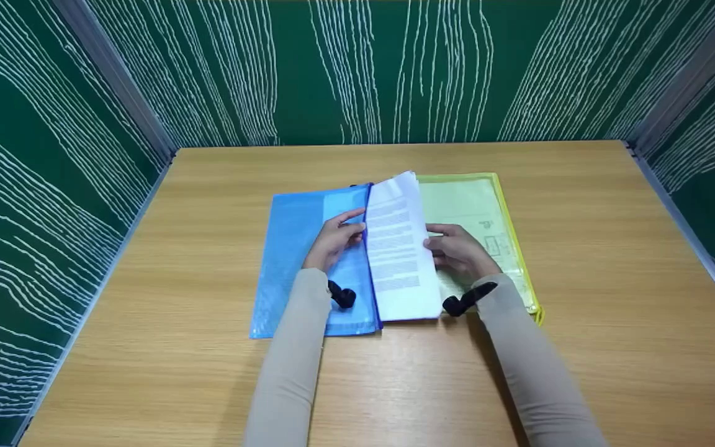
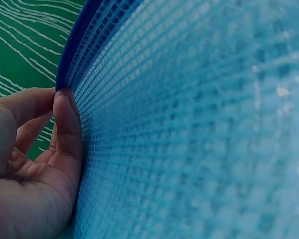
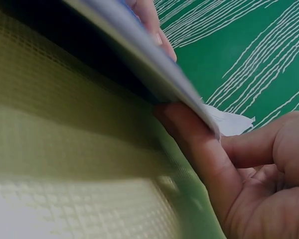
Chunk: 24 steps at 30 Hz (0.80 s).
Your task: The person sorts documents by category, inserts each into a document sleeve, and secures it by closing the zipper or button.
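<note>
A blue mesh zip folder [image 1: 289,248] lies on the left, and its dark blue zip edge [image 1: 370,273] is lifted. My left hand [image 1: 337,239] pinches that edge between thumb and fingers, as the left wrist view shows with the blue mesh [image 2: 189,129] filling most of it. A stack of printed paper [image 1: 398,248] shows in the folder's opening. My right hand [image 1: 457,248] grips the stack's right edge, with thumb and fingers on either side of the sheets [image 3: 194,102]. Under the stack and right hand lies a yellow mesh zip folder [image 1: 469,198] with printed paper inside.
Both folders rest on a wooden table [image 1: 606,261]. Green panels [image 1: 388,68] with white wavy lines stand along the back and sides. A yellow pull loop [image 1: 540,315] hangs from the yellow folder's near right corner.
</note>
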Tool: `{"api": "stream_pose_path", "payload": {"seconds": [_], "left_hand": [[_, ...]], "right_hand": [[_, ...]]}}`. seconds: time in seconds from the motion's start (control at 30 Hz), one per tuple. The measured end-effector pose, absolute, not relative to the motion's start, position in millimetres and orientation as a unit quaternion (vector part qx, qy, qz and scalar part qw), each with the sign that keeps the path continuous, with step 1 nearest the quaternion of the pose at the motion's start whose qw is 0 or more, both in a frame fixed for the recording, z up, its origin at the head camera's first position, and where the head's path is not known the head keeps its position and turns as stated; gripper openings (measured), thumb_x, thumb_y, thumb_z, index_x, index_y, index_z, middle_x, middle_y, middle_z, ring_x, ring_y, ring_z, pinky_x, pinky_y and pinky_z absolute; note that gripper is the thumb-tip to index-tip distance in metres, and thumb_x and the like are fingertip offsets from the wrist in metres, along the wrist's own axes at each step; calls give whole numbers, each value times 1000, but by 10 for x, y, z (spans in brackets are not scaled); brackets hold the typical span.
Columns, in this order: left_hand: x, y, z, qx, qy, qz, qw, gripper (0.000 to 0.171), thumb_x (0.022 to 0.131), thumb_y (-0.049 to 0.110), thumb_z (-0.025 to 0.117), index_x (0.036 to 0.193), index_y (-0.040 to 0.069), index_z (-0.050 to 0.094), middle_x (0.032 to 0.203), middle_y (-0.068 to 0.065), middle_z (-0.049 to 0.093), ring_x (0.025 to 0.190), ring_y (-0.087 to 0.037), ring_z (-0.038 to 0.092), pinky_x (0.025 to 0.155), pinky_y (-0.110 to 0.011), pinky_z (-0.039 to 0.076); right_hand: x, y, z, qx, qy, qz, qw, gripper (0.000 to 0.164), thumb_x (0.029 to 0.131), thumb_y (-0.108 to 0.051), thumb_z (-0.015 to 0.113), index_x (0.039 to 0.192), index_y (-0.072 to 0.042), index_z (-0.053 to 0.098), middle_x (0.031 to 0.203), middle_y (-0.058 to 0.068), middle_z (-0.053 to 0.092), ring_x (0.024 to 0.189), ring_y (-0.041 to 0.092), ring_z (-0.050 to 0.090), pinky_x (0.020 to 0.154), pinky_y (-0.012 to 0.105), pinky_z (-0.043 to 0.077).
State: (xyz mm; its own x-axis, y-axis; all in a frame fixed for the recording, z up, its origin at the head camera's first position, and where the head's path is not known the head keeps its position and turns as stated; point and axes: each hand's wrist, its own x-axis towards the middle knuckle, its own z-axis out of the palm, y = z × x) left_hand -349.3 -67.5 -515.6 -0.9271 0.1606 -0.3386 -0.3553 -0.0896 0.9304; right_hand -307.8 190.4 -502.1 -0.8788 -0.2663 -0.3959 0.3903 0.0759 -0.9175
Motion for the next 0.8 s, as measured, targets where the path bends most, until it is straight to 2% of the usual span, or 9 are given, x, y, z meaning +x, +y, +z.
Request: {"api": "stream_pose_path", "payload": {"seconds": [0.33,0.6,0.8], "left_hand": [[-3497,-678,-5151,-80,649,734,183,38,92,9,63,129,20,62,96,-5,61,74,-11,59,70,-22,51],[-3491,-668,-5163,-77,636,746,181,38,92,8,63,129,18,63,92,-4,61,74,-12,59,70,-23,51],[-3466,-656,-5160,-64,621,763,171,39,92,5,62,130,14,61,88,-3,60,74,-11,57,68,-22,50]], "right_hand": [[-3087,1809,-5021,38,703,-668,239,56,97,-5,50,150,-6,32,101,4,70,84,13,69,68,25,56],[-3088,1703,-5026,33,695,-677,240,53,97,-3,50,148,-7,37,95,3,71,81,13,70,65,25,56],[-3097,1648,-5036,23,685,-685,247,55,97,-1,48,149,-5,32,92,2,71,80,13,70,66,26,56]]}}
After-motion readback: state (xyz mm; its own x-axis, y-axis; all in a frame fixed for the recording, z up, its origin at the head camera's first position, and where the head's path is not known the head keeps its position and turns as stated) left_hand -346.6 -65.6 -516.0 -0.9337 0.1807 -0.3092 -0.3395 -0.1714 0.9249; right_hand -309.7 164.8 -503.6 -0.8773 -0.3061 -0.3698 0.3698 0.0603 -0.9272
